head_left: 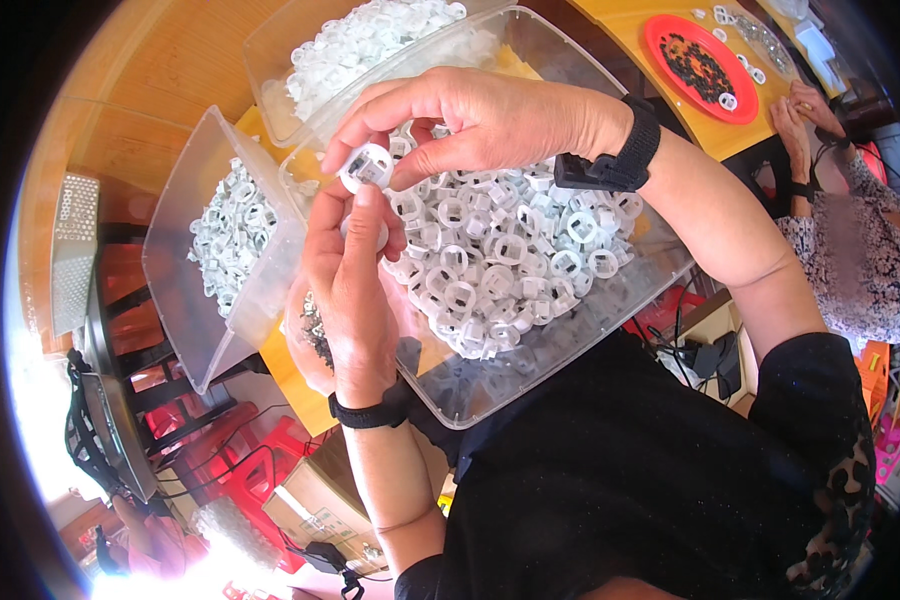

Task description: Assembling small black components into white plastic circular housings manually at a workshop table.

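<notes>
My right hand [480,120] reaches in from the right above a clear plastic bin [530,385]. Its thumb and fingers pinch a small white round plastic part [368,165] with a dark and metallic centre. From below, my left hand [350,255] comes up with its thumb pressed on the lower edge of that same part. A second white round piece [366,233] sits against the curled fingers of the left hand. Beneath both hands, white ring-shaped plastic parts [490,260] are heaped in the bin. Some of the fingers' undersides are hidden.
Another clear bin [295,225] with white parts stands at the left, and one [270,65] at the back. A bag of small metal pieces [315,330] lies beside my left wrist. Far right, a red tray [660,40] holds black bits near another person's hands [800,115].
</notes>
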Demonstrator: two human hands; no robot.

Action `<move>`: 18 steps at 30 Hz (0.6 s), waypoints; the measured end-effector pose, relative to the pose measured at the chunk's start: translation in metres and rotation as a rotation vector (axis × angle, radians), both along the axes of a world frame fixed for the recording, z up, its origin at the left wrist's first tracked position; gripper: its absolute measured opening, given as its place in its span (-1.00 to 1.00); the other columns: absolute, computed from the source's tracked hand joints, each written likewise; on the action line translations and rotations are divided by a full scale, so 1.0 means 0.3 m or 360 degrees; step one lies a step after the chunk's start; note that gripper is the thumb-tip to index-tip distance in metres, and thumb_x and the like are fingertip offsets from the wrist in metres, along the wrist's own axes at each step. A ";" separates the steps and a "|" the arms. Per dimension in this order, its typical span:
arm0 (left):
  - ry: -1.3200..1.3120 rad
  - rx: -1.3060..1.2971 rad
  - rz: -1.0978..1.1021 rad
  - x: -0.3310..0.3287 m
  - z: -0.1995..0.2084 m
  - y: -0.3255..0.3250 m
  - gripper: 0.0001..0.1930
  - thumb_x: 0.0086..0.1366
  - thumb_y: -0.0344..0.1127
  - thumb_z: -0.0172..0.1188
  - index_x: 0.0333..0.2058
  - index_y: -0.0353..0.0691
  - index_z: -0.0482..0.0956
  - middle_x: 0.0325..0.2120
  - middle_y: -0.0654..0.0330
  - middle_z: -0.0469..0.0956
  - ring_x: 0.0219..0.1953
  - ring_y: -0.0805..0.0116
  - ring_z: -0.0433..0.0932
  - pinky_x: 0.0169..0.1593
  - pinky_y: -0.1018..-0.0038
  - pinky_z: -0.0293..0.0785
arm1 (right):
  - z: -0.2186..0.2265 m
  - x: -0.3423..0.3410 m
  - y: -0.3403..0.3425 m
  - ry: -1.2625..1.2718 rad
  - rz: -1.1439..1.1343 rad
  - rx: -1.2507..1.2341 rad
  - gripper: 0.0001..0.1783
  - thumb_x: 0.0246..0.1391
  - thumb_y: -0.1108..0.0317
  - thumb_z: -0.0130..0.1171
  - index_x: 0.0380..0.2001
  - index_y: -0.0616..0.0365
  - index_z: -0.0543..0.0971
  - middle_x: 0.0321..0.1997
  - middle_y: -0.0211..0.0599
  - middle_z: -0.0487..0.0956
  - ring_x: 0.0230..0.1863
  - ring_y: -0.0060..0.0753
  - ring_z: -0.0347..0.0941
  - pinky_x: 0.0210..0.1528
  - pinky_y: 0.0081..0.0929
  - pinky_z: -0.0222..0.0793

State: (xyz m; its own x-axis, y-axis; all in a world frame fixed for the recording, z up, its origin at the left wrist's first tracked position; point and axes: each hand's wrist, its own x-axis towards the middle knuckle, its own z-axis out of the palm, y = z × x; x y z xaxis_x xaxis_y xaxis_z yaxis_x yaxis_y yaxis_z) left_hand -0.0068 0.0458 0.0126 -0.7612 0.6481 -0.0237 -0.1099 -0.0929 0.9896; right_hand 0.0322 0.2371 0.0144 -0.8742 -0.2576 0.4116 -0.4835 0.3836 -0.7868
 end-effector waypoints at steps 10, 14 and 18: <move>-0.0086 0.0056 0.0121 -0.032 -0.032 -0.003 -0.72 0.40 -0.14 0.00 -0.16 -0.25 0.47 -0.56 0.36 0.32 -0.53 0.62 0.23 -0.46 0.69 0.10 | -0.039 -0.006 -0.007 -0.0142 -0.0266 -0.0022 -0.65 0.05 0.41 0.22 -0.05 0.15 0.53 -0.06 -0.29 0.55 -0.12 -0.43 0.46 -0.10 -0.46 0.41; -0.0083 0.0095 0.0172 -0.025 -0.028 -0.003 -0.68 0.41 -0.07 -0.05 -0.37 -0.22 0.40 -0.56 0.32 0.31 -0.55 0.57 0.23 -0.47 0.66 0.10 | -0.100 -0.020 0.015 -0.0387 -0.0588 0.0605 -0.78 -0.02 0.43 0.21 -0.24 0.14 0.60 -0.19 -0.20 0.55 -0.17 -0.26 0.49 -0.16 -0.36 0.41; -0.0075 0.0087 0.0108 -0.023 -0.017 -0.013 -0.66 0.42 -0.06 -0.07 -0.46 -0.17 0.32 -0.59 0.28 0.27 -0.56 0.51 0.20 -0.50 0.62 0.09 | -0.156 -0.002 -0.029 -0.0436 -0.0322 0.0820 -0.81 -0.10 0.48 0.21 -0.33 0.15 0.61 -0.35 -0.19 0.52 -0.19 -0.07 0.48 -0.16 -0.24 0.39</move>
